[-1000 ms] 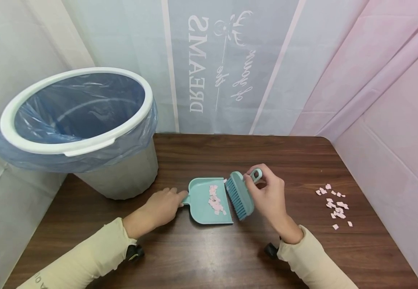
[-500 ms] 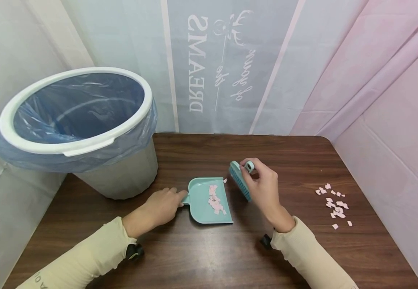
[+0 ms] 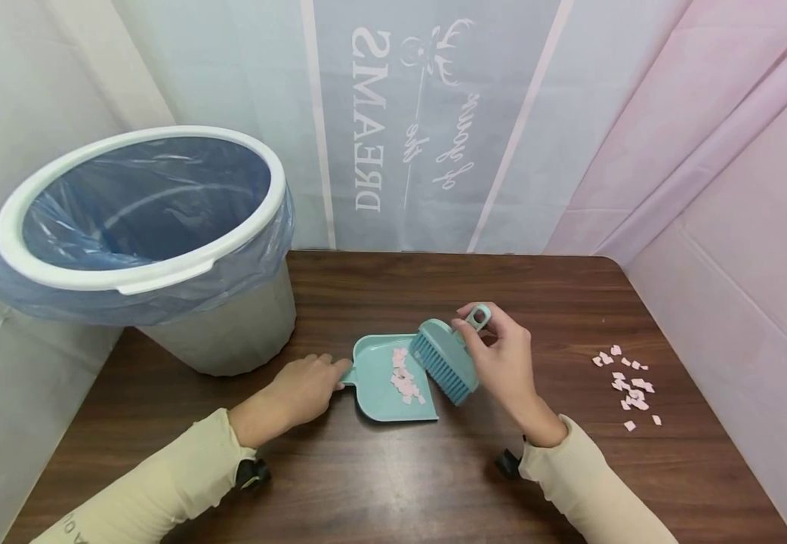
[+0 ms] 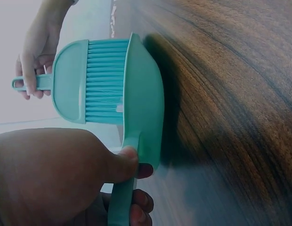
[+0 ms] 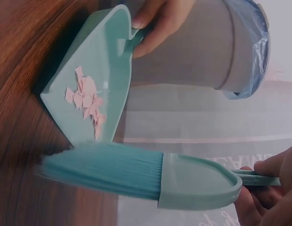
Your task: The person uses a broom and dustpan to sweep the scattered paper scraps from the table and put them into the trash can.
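Observation:
My left hand (image 3: 307, 387) grips the short handle of a teal dustpan (image 3: 374, 404), which lies on the table with its open edge to the right. A small heap of pink paper scraps (image 3: 403, 378) lies in the pan. In the left wrist view the thumb presses on top of the handle (image 4: 121, 200). My right hand (image 3: 502, 359) holds a teal hand brush (image 3: 453, 355) by its looped handle, bristles slanting down to the left. The bristles (image 5: 103, 169) are at the pan's front lip, over its far corner, in the right wrist view.
A grey bin (image 3: 230, 332) with a white rim (image 3: 9, 227) and a blue bag liner (image 3: 162, 306) stands at the left. More pink paper scraps (image 3: 636, 397) are scattered at the right of the brown wooden table (image 3: 393, 491). Fabric-covered walls (image 3: 421, 227) enclose the back and sides.
The brush first drew back and away from the pan, lifting slightly toward the far side, then came left onto the pan's lip. The left hand and dustpan stayed in place.

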`<state>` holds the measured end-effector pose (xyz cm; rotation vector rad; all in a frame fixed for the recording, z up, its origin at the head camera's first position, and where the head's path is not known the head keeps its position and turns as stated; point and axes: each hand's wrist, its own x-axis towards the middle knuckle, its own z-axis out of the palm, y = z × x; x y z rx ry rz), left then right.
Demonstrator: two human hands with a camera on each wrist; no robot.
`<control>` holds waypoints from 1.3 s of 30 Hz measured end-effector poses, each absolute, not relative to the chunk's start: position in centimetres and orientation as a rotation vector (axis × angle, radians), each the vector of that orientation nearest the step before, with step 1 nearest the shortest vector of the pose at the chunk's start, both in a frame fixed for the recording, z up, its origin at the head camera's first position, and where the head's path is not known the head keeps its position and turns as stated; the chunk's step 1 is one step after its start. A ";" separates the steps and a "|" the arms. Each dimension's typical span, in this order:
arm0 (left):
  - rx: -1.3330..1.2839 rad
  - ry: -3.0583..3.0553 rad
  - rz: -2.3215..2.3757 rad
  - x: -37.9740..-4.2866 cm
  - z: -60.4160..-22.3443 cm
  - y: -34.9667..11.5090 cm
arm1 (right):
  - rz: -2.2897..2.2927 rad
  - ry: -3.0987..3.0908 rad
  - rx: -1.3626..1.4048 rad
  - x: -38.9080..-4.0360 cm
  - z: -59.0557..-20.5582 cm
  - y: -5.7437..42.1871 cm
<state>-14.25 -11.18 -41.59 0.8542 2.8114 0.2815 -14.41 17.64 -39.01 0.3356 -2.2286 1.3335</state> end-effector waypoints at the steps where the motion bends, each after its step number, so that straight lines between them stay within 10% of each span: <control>1: 0.854 2.812 0.287 -14.3 -41.6 -11.2 | 1.334 -2.214 0.333 -14.4 -39.0 17.7; 39: 0.886 2.827 0.345 -14.1 -43.0 -12.1 | 1.188 -2.237 0.042 -12.7 -40.2 24.4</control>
